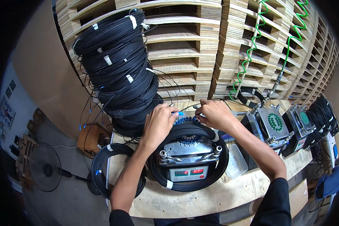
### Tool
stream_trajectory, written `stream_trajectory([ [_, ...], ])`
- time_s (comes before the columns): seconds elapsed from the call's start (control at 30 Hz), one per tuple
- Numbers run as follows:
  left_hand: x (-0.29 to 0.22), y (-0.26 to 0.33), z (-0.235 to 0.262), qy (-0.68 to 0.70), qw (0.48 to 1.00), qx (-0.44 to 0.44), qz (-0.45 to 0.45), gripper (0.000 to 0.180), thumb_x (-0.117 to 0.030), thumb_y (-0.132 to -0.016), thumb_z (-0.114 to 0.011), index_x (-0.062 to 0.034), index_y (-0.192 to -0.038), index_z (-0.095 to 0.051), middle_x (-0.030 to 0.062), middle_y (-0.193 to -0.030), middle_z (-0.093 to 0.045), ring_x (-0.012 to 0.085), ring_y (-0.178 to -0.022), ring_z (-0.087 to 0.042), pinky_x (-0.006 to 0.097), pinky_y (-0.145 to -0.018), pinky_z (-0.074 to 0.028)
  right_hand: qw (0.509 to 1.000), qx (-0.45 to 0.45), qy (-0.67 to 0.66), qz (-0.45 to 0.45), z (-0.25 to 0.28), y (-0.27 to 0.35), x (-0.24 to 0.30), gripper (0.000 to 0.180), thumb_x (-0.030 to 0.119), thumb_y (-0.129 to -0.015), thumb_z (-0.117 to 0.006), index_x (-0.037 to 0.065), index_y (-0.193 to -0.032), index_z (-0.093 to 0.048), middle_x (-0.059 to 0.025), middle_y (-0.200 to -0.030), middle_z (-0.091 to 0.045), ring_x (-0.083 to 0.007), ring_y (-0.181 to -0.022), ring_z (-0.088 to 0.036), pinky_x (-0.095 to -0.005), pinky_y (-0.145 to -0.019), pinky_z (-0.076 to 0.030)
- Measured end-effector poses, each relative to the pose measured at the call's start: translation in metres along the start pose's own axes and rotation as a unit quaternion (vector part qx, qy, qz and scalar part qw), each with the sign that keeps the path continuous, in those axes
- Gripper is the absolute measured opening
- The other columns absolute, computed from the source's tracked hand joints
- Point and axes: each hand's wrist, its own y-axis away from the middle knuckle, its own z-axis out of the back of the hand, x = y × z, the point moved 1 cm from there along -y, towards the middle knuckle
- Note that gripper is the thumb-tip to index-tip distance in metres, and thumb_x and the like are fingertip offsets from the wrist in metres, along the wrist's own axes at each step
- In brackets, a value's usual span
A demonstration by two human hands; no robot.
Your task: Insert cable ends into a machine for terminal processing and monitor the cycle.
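Observation:
My left hand (pixel 159 123) is closed in a pinch on a small blue cable connector (pixel 180 113), above the far edge of a metal machine. My right hand (pixel 215 114) is across from it, thumb and fingers pressed together near the machine's far right side; what they hold is hidden. Between and below the hands, the machine's silver plate (pixel 186 151) carries a ring of blue connectors (pixel 187 120). A black cable coil (pixel 188 187) loops around the machine, its upper part lying over the plate. The machine's front has a lit display panel (pixel 188 173).
A tall stack of black cable coils (pixel 120 75) stands at the far left, with another coil (pixel 98 160) below it. To the right are a clear tray (pixel 236 162) and two similar machines with green rings (pixel 275 122). Green spiral hoses (pixel 257 32) hang before stacked pallets (pixel 177 34).

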Motion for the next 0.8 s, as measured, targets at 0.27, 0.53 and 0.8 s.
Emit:
stream_trajectory([
  [0.27,-0.004,-0.009,0.017,-0.063,0.994,0.092,-0.016,0.017,-0.014,-0.091,-0.071,-0.0012,-0.099,-0.077,0.0187,-0.098,-0.072,0.0383,-0.092,-0.070,0.046,-0.080,-0.056,0.995,0.071,0.057,0.028,0.011,-0.020,0.016,0.011,0.011,-0.081,-0.071,0.001,-0.083,-0.074,-0.0188,-0.089,-0.073,-0.0372,-0.082,-0.073,-0.0462,-0.069,-0.058],
  [0.53,-0.008,-0.025,0.016,-0.078,0.984,0.160,-0.004,0.015,-0.012,-0.088,-0.073,0.0010,-0.095,-0.078,0.0247,-0.092,-0.072,0.0404,-0.088,-0.072,0.046,-0.079,-0.058,0.988,0.131,0.068,0.054,0.013,-0.045,0.034,0.012,0.007,-0.078,-0.071,-0.001,-0.086,-0.074,-0.0225,-0.095,-0.074,-0.0385,-0.090,-0.074,-0.0464,-0.075,-0.060],
  [0.8,-0.009,-0.028,0.010,-0.137,0.972,0.185,-0.038,0.014,-0.007,-0.083,-0.072,0.0061,-0.088,-0.073,0.0284,-0.093,-0.071,0.0421,-0.092,-0.071,0.048,-0.081,-0.058,0.985,0.164,0.035,0.037,0.002,-0.048,0.025,0.017,0.006,-0.076,-0.072,-0.001,-0.091,-0.075,-0.0260,-0.101,-0.072,-0.0411,-0.096,-0.072,-0.0483,-0.081,-0.059],
])
